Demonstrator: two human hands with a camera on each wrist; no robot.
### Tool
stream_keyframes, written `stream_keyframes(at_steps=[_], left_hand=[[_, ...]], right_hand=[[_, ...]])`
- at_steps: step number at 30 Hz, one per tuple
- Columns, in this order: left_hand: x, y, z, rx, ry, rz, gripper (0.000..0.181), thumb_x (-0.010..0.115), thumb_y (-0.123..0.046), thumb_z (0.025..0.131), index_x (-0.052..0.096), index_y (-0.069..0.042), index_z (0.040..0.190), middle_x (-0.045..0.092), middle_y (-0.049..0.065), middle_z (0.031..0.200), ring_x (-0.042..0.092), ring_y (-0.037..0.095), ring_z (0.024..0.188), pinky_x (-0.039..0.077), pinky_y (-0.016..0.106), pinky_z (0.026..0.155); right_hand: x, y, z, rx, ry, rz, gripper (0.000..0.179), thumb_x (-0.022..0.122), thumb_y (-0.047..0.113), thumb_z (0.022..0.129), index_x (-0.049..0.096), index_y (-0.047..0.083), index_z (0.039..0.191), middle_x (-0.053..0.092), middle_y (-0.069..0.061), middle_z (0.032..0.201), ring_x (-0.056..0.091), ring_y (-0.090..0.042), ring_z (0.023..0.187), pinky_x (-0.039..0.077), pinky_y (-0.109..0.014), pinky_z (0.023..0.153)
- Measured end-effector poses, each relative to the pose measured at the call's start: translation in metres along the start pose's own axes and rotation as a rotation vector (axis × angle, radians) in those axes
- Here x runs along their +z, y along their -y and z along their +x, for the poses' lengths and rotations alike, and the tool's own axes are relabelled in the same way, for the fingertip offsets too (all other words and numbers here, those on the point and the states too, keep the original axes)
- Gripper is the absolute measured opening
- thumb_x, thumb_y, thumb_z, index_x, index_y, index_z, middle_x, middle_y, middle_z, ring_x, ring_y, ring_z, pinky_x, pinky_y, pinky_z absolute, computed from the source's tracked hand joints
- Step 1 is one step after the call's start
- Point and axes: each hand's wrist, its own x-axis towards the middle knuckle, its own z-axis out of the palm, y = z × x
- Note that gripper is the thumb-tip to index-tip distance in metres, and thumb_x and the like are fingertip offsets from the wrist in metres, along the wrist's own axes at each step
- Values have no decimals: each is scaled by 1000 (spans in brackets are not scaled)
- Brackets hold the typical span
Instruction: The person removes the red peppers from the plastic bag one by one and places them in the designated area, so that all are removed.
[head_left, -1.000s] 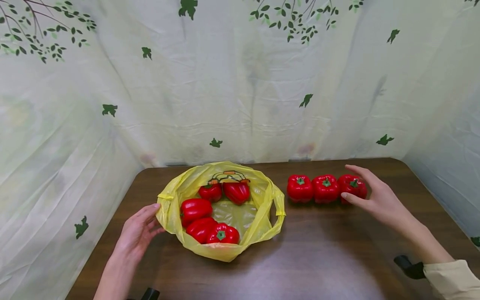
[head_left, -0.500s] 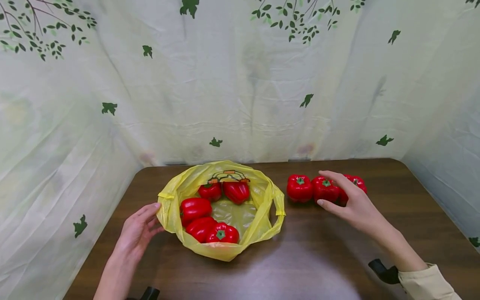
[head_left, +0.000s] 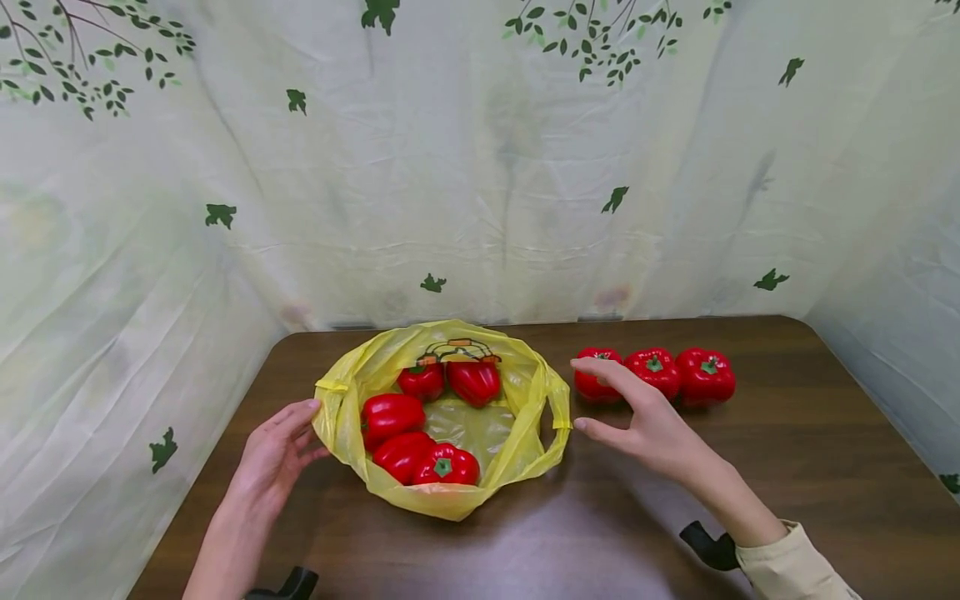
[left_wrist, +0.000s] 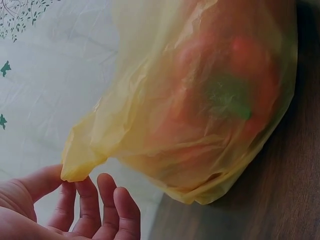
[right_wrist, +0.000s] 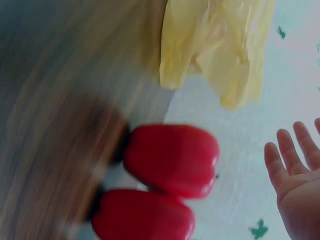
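A yellow plastic bag [head_left: 345, 433] stands on the table with its mouth spread wide, several red bell peppers [head_left: 392, 421] inside. My left hand [head_left: 273, 458] pinches the bag's left edge between thumb and fingertips, as the left wrist view shows at the bag's handle corner [left_wrist: 82, 160]. My right hand [head_left: 652, 421] holds nothing; its fingers are extended and apart, close to the right handle [head_left: 558, 417] of the bag. Behind it, three red bell peppers stand in a row; the leftmost pepper [head_left: 596, 387] is partly covered by the fingers, while the middle pepper [head_left: 651, 371] and right pepper [head_left: 705, 377] show well.
The brown wooden table [head_left: 810, 450] has a rounded back edge. A pale curtain [head_left: 487, 167] with green leaf prints hangs behind it and along both sides. Black straps, the right one [head_left: 708, 546] beside a beige sleeve [head_left: 795, 567], sit at the wrists.
My right hand has moved left from beside the rightmost pepper, past the middle one, to near the bag's right handle. The left hand and the bag have stayed in place.
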Motion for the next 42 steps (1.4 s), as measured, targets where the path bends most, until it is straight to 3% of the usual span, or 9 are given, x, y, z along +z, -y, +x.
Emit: stream_keyframes(at_steps=[14, 21, 31, 42], left_hand=[[1, -3, -1, 25, 10, 3, 11, 64, -21, 98, 72, -19, 91, 72, -5, 93, 67, 11, 84, 55, 32, 72], [2, -3, -2, 8, -6, 6, 9, 66, -23, 96, 72, -19, 91, 71, -5, 93, 66, 12, 84, 55, 32, 74], [3, -1, -4, 18, 7, 0, 12, 64, -22, 98, 72, -18, 90, 71, -5, 92, 66, 12, 83, 55, 32, 73], [1, 0, -3, 18, 15, -14, 13, 62, -19, 99, 72, -18, 90, 71, -5, 91, 66, 12, 82, 54, 32, 72]], right_hand=[[42, 18, 17, -127, 64, 109, 62, 80, 14, 83, 53, 14, 138, 55, 0, 136, 48, -21, 129, 39, -32, 106], [63, 31, 28, -160, 140, 153, 58, 77, 17, 87, 51, 15, 139, 53, 0, 139, 45, -19, 131, 40, -38, 105], [93, 39, 33, -197, 244, 184, 48, 71, 13, 92, 53, 14, 136, 49, 0, 143, 44, -18, 132, 40, -38, 105], [111, 43, 40, -105, 468, 137, 51, 71, 19, 93, 52, 13, 139, 47, 2, 146, 40, -12, 135, 36, -33, 108]])
